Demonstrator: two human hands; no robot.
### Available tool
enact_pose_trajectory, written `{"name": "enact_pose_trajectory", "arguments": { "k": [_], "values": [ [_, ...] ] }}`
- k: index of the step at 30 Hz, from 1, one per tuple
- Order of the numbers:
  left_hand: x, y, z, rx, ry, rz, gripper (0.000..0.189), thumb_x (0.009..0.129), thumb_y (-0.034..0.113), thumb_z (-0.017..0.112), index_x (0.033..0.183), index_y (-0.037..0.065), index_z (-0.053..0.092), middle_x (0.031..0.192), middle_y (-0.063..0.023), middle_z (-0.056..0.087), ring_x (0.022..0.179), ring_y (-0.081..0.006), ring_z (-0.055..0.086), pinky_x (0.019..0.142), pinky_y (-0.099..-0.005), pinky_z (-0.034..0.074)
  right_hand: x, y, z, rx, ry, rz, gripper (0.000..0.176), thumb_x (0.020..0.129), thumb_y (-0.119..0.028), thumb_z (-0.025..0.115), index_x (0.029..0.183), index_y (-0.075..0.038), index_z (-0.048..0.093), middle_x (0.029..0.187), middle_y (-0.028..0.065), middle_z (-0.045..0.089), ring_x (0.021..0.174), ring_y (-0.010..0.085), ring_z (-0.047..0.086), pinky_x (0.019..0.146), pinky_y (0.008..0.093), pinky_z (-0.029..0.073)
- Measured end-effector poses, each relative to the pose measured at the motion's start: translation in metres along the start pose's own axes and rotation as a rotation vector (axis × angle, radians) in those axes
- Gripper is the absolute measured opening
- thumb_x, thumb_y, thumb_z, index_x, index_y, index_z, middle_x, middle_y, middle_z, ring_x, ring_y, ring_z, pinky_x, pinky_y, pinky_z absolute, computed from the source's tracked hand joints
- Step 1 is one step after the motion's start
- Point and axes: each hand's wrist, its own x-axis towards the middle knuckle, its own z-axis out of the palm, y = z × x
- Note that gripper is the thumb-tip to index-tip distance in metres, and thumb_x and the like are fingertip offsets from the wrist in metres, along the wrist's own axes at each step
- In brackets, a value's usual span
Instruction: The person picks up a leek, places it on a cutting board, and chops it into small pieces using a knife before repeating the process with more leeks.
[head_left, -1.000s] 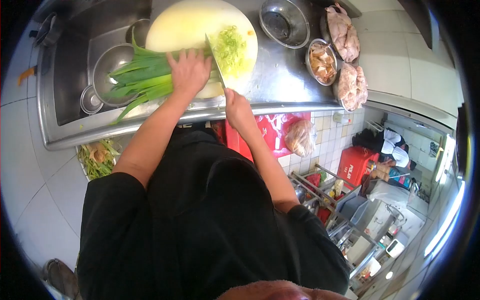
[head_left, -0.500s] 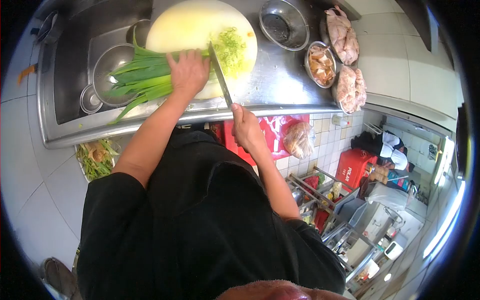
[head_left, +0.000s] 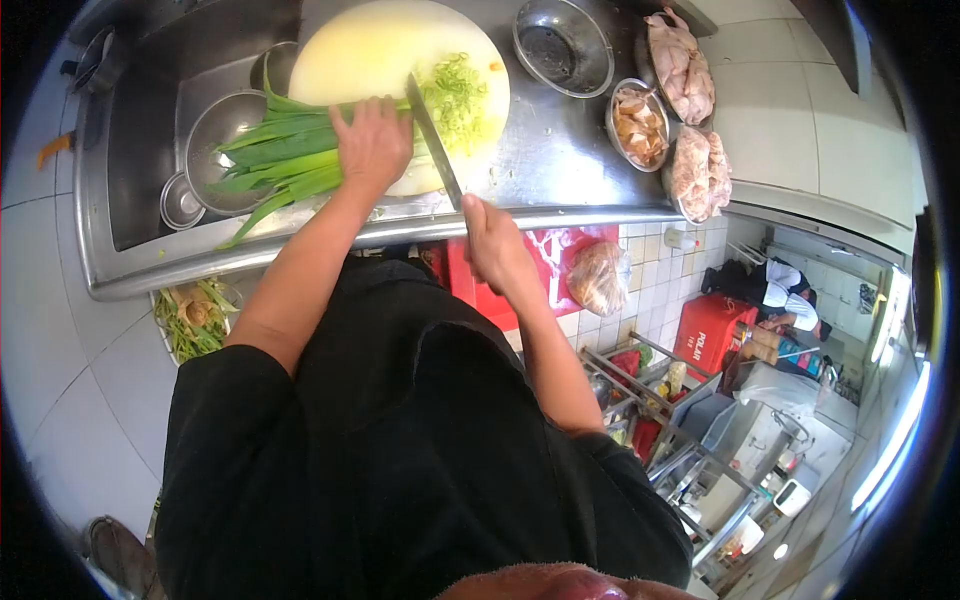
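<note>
The person stands at the steel tabletop (head_left: 560, 165), slicing leeks (head_left: 285, 160) on a round cutting board (head_left: 360, 50). The left hand (head_left: 372, 145) presses down on the bundle, its grip curled over the stalks near their cut end, while the leafy tops hang out over the sink (head_left: 140, 150). The right hand (head_left: 495, 240) has its grip closed around the handle of a knife (head_left: 432, 135), the blade lying just beside the left fingertips. Sliced greens (head_left: 455, 95) pile up past the blade. As I judge it, the chopping is midway. The next cut calls for sliding the holding fingers back and feeding the stalks forward.
</note>
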Motion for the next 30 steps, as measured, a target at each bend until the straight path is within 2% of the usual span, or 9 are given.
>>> {"name": "enact_pose_trajectory", "arguments": {
  "k": [4, 7, 11, 16, 20, 22, 25, 27, 30],
  "values": [
    [0.001, 0.003, -0.004, 0.003, -0.046, -0.01, 0.04, 0.106, 0.038, 0.055, 0.126, 0.008, 0.072, 0.119, -0.0127, 0.069, 0.119, -0.0302, 0.062, 0.114, -0.0711, 0.029, 0.025, 0.013, 0.025, -0.083, 0.091, -0.138, 0.056, 0.114, -0.043, 0.04, 0.117, 0.004, 0.07, 0.109, 0.0375, 0.069, 0.112, 0.0573, 0.063, 0.096, 0.056, 0.051],
    [0.003, 0.003, -0.009, 0.029, -0.066, 0.006, 0.041, 0.106, 0.038, 0.055, 0.126, 0.008, 0.072, 0.119, -0.0133, 0.069, 0.119, -0.0305, 0.062, 0.114, -0.0712, 0.029, 0.073, 0.004, 0.04, -0.124, 0.154, -0.237, 0.057, 0.114, -0.043, 0.04, 0.113, 0.004, 0.071, 0.099, 0.0363, 0.071, 0.099, 0.0537, 0.069, 0.089, 0.0552, 0.054],
    [-0.001, 0.0, -0.003, -0.006, -0.005, 0.015, 0.041, 0.106, 0.037, 0.055, 0.126, 0.006, 0.073, 0.118, -0.0137, 0.069, 0.119, -0.0312, 0.062, 0.114, -0.0712, 0.029, 0.065, -0.046, 0.006, 0.003, -0.057, 0.07, 0.059, 0.113, -0.045, 0.041, 0.11, 0.006, 0.07, 0.082, 0.0304, 0.07, 0.074, 0.0404, 0.073, 0.076, 0.0501, 0.057],
    [-0.002, -0.001, 0.006, 0.009, 0.076, 0.006, 0.042, 0.105, 0.036, 0.056, 0.129, 0.004, 0.07, 0.12, -0.014, 0.068, 0.118, -0.0315, 0.063, 0.113, -0.0708, 0.031, 0.006, -0.013, -0.002, -0.05, -0.034, -0.008, 0.059, 0.114, -0.043, 0.038, 0.115, 0.007, 0.068, 0.097, 0.0372, 0.07, 0.096, 0.0536, 0.069, 0.088, 0.0547, 0.054],
    [0.002, 0.001, 0.0, 0.018, -0.033, -0.026, 0.043, 0.105, 0.036, 0.057, 0.13, 0.004, 0.069, 0.122, -0.0143, 0.067, 0.118, -0.0316, 0.062, 0.113, -0.0705, 0.032, 0.017, 0.012, 0.022, -0.017, 0.017, -0.071, 0.059, 0.115, -0.042, 0.036, 0.121, 0.007, 0.068, 0.114, 0.0409, 0.065, 0.117, 0.0589, 0.058, 0.1, 0.0567, 0.048],
    [0.001, 0.003, -0.005, 0.031, -0.057, -0.021, 0.042, 0.105, 0.036, 0.057, 0.129, 0.004, 0.07, 0.122, -0.0143, 0.067, 0.119, -0.0318, 0.062, 0.113, -0.0703, 0.032, 0.04, 0.001, 0.029, -0.014, -0.019, -0.01, 0.059, 0.114, -0.042, 0.036, 0.123, 0.007, 0.068, 0.114, 0.0408, 0.066, 0.116, 0.059, 0.059, 0.099, 0.0565, 0.049],
    [0.004, 0.003, -0.006, -0.002, -0.047, -0.024, 0.042, 0.105, 0.037, 0.056, 0.127, 0.004, 0.071, 0.123, -0.0148, 0.067, 0.12, -0.0319, 0.061, 0.114, -0.0699, 0.032, 0.057, 0.005, 0.023, -0.006, -0.033, -0.014, 0.06, 0.114, -0.044, 0.037, 0.12, 0.007, 0.068, 0.104, 0.0385, 0.068, 0.107, 0.0568, 0.064, 0.095, 0.0552, 0.051],
    [0.003, 0.003, -0.008, 0.003, -0.053, -0.025, 0.043, 0.105, 0.037, 0.055, 0.127, 0.004, 0.071, 0.126, -0.0153, 0.067, 0.123, -0.0317, 0.06, 0.115, -0.0698, 0.031, 0.044, 0.004, 0.008, 0.071, -0.089, 0.089, 0.065, 0.113, -0.05, 0.038, 0.115, 0.008, 0.068, 0.083, 0.0307, 0.069, 0.082, 0.0444, 0.071, 0.085, 0.0517, 0.054],
    [0.003, 0.002, -0.008, 0.016, -0.065, -0.04, 0.044, 0.106, 0.038, 0.053, 0.127, 0.004, 0.071, 0.13, -0.0163, 0.066, 0.127, -0.0314, 0.059, 0.116, -0.0697, 0.03, 0.054, 0.031, -0.012, 0.003, -0.094, 0.084, 0.067, 0.112, -0.053, 0.039, 0.11, 0.008, 0.067, 0.073, 0.0242, 0.066, 0.07, 0.0336, 0.068, 0.078, 0.0487, 0.054]
  ]
}}
